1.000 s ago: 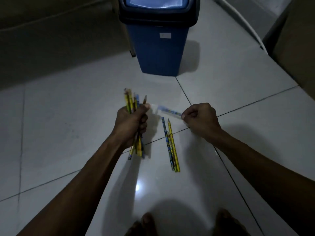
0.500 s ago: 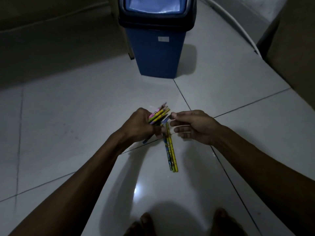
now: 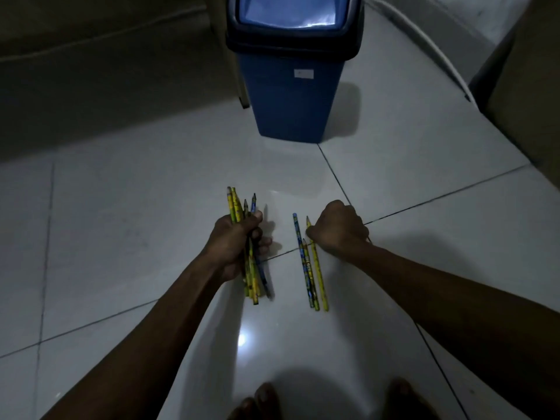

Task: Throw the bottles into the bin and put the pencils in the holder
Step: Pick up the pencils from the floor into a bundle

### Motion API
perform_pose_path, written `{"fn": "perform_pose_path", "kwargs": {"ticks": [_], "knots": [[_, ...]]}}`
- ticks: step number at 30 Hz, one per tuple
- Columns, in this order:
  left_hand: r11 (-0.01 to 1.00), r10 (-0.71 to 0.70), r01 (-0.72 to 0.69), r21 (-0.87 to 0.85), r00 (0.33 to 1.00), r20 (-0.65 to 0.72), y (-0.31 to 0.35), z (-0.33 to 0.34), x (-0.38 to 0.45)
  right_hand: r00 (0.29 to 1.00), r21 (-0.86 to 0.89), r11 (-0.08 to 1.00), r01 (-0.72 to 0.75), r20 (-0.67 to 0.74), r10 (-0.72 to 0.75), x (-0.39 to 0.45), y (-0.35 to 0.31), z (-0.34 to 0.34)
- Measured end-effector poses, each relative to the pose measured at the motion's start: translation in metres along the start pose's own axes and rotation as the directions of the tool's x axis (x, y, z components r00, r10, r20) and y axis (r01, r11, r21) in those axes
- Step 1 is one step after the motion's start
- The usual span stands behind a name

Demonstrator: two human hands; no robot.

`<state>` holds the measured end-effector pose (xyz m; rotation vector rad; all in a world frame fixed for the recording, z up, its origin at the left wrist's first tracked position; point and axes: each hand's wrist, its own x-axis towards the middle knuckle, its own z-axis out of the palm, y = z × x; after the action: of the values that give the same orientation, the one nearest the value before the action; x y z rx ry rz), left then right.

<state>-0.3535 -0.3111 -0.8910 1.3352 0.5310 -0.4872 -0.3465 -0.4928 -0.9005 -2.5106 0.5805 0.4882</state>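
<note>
My left hand [image 3: 233, 247] is closed around a bundle of several yellow and blue pencils [image 3: 253, 280], which stand roughly upright with their lower ends near the floor. Three more pencils [image 3: 312, 277] lie side by side on the white tiles, just right of that bundle. My right hand [image 3: 336, 228] rests curled at their upper ends, its fingertips pinched on the outer yellow pencil [image 3: 319, 274], which still lies flat. The blue bin [image 3: 291, 107] with a dark swing lid stands straight ahead. No bottles or pencil holder are in view.
A dark sofa or wall [image 3: 106, 71] fills the upper left, and a brown piece of furniture [image 3: 527, 95] stands at the right edge. A white cable or pipe [image 3: 430, 47] runs along the floor behind the bin. My bare feet [image 3: 263, 401] are at the bottom.
My right hand passed a pencil into my left hand's bundle, then drew back to the three pencils on the floor. My left hand swung the bundle back upright, to the left.
</note>
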Motion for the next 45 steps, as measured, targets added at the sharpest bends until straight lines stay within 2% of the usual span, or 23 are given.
{"fn": "perform_pose_path", "kwargs": {"ticks": [4,7,9,10,12,14,17,21,23,24,26,28,31,36,45], "knots": [[0.999,-0.021,0.022,-0.038,0.999,0.038,-0.004,0.006,0.000,0.997,-0.167,0.983,0.079,-0.005,-0.081,-0.005,-0.001,-0.005],[1.000,0.000,0.001,-0.022,0.998,0.058,-0.006,0.012,0.001,0.997,-0.168,0.982,0.081,0.009,-0.081,-0.005,0.003,-0.008],[1.000,0.019,-0.018,-0.017,0.997,0.076,-0.006,0.015,0.001,1.000,-0.040,0.999,0.023,0.000,-0.023,-0.003,0.005,-0.014],[0.999,0.031,-0.031,-0.010,0.996,0.083,-0.007,0.016,0.001,1.000,0.111,0.994,-0.016,0.012,0.015,-0.001,0.004,-0.017],[0.998,0.058,-0.061,0.020,0.993,0.107,-0.009,0.018,0.001,0.991,0.457,0.882,-0.117,0.117,0.071,-0.002,-0.001,-0.025],[0.995,0.072,-0.081,0.052,0.985,0.159,-0.010,0.021,0.000,0.963,0.651,0.725,-0.226,0.260,0.067,-0.005,-0.007,-0.031],[0.990,0.050,-0.083,0.115,0.963,0.264,-0.011,0.027,-0.006,0.923,0.722,0.620,-0.307,0.385,0.008,-0.012,-0.018,-0.033],[0.977,0.029,-0.073,0.198,0.976,0.215,-0.011,0.028,-0.007,0.911,0.722,0.615,-0.317,0.412,-0.014,-0.015,-0.019,-0.026],[0.983,0.008,-0.039,0.177,0.985,0.170,-0.011,0.024,-0.005,0.923,0.700,0.653,-0.291,0.384,0.000,-0.015,-0.014,-0.021],[0.987,0.002,-0.025,0.156,0.989,0.145,-0.011,0.021,-0.004,0.945,0.647,0.728,-0.227,0.328,0.004,-0.015,-0.009,-0.017],[0.990,0.007,-0.019,0.141,0.997,0.083,-0.012,0.015,-0.002,0.978,0.407,0.912,-0.045,0.204,-0.043,-0.016,0.005,-0.008],[0.987,0.022,-0.026,0.159,0.999,0.027,-0.013,0.010,0.001,0.975,0.183,0.982,0.052,0.203,-0.090,-0.023,0.013,-0.002],[0.989,0.039,-0.038,0.142,0.999,-0.006,-0.015,0.004,0.003,0.975,0.006,0.998,0.060,0.213,-0.060,-0.035,0.018,0.006],[0.994,0.052,-0.051,0.097,0.999,-0.014,-0.019,0.003,0.005,0.991,-0.166,0.979,0.114,0.094,-0.099,-0.053,0.014,0.016],[0.998,0.066,-0.065,0.015,0.997,-0.050,-0.017,0.000,0.008,0.985,-0.146,0.974,0.171,0.046,-0.166,-0.071,0.012,0.026]]}}
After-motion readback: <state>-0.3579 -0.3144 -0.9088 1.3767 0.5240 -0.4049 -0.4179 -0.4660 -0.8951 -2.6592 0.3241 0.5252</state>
